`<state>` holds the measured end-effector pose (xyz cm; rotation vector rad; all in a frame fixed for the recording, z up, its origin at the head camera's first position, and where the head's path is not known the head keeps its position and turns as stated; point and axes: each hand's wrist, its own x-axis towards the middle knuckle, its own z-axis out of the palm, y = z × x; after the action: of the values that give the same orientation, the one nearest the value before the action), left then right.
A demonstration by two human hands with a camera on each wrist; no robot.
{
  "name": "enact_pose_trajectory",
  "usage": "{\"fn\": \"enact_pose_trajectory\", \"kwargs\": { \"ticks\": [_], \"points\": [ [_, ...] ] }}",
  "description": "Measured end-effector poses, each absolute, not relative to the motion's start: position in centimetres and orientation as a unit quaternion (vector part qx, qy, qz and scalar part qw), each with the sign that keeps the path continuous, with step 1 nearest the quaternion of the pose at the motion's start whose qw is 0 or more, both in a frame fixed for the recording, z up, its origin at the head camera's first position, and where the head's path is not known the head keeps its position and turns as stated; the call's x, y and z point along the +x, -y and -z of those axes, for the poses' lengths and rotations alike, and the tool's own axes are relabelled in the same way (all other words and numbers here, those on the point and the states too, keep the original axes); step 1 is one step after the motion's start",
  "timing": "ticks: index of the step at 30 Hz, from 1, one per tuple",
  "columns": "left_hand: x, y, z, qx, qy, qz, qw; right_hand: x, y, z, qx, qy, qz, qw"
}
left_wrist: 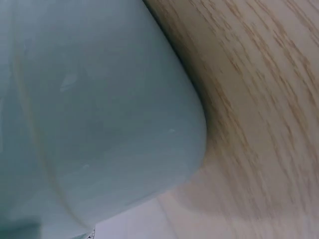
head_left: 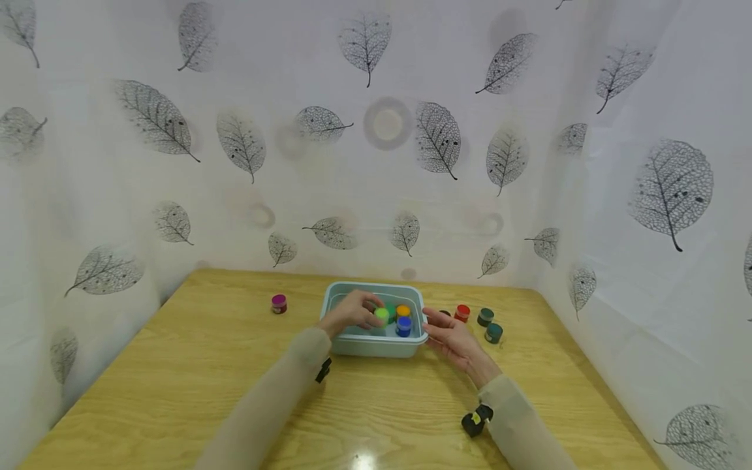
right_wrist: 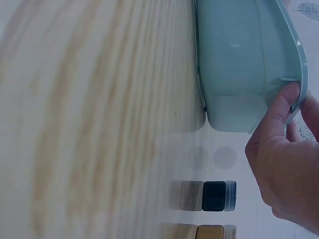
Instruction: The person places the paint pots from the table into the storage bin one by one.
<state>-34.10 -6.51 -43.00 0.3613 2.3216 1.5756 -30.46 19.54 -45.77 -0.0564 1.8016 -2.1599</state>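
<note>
A pale blue plastic basin [head_left: 376, 349] stands on the table, with small paint jars inside: an orange-lidded jar [head_left: 403, 312], a blue jar [head_left: 403, 326] and a green jar [head_left: 390, 312]. My left hand [head_left: 352, 309] reaches over the basin's left side and holds a lime-green jar [head_left: 382, 314] between thumb and fingers. At the right end, my right hand [head_left: 455, 339] grips the basin's rim, the thumb on the near side in the right wrist view. Only the outer wall of the basin [left_wrist: 114, 109] fills the left wrist view, so the left hand is hidden there.
A magenta jar [head_left: 279, 303] sits on the table left of the basin. To its right are a red jar [head_left: 462, 313] and two dark green jars [head_left: 485, 317], plus a dark one partly behind the right hand. A leaf-patterned curtain [head_left: 376, 183] borders the table.
</note>
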Motion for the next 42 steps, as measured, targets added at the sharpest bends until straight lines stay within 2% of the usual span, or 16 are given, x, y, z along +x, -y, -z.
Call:
{"fn": "enact_pose_trajectory", "kwargs": {
  "ticks": [21,42],
  "points": [
    [-35.0,5.0,43.4,0.123,-0.868,-0.457,0.149,-30.5,-19.5,45.7,-0.023,-0.633,0.756,0.166],
    [-35.2,4.5,43.8,0.123,-0.909,-0.382,0.108,-30.4,-19.6,45.7,-0.023,-0.628,0.759,0.170]
  ]
}}
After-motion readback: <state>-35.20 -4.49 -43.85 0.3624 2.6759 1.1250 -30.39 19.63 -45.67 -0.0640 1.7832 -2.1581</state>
